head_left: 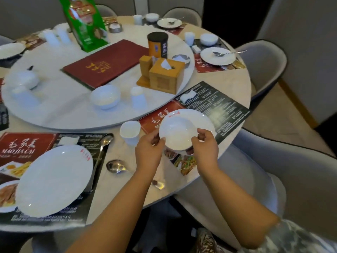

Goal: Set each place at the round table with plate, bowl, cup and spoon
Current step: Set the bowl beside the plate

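A white bowl (pixel 177 133) is held over a white plate (pixel 202 119) that lies on a red and black placemat (pixel 218 105) at the near right place. My left hand (pixel 148 148) grips the bowl's left rim and my right hand (pixel 205 145) its right rim. A white cup (pixel 129 132) stands just left of the bowl. Two metal spoons, one (pixel 115 166) near my left forearm and one long spoon (pixel 101 152) beside it, lie on the table. Another white plate (pixel 54 179) sits on the near left placemat.
The lazy Susan (pixel 73 110) carries a spare bowl (pixel 105 96), a cup (pixel 138 97), a teapot (pixel 23 80), a red menu (pixel 107 63), a wooden tissue box (pixel 166 75), a tin and a green bag. Far places on the right hold plates with spoons. Grey chairs ring the table.
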Action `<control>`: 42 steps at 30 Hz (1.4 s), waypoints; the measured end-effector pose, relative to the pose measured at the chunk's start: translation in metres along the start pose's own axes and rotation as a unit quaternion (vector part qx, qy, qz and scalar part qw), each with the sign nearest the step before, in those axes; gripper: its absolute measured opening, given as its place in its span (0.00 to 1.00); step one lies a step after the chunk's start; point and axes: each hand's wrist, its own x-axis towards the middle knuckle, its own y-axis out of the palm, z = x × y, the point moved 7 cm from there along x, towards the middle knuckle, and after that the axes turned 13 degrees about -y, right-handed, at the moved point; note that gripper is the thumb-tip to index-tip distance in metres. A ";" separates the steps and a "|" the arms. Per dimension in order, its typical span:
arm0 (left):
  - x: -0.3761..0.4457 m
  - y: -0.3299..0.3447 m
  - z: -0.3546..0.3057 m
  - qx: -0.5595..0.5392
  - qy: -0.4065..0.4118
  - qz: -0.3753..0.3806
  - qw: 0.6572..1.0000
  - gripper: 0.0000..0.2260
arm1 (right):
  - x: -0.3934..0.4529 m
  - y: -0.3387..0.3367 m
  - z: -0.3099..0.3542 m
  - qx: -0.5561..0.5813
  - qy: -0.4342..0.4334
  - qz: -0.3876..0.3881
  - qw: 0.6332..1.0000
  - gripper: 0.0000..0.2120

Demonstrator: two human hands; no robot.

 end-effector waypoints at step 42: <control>0.118 0.085 -0.023 0.215 0.028 -0.028 0.976 0.17 | 0.104 -0.018 -0.042 -0.123 0.031 -0.024 0.992 0.14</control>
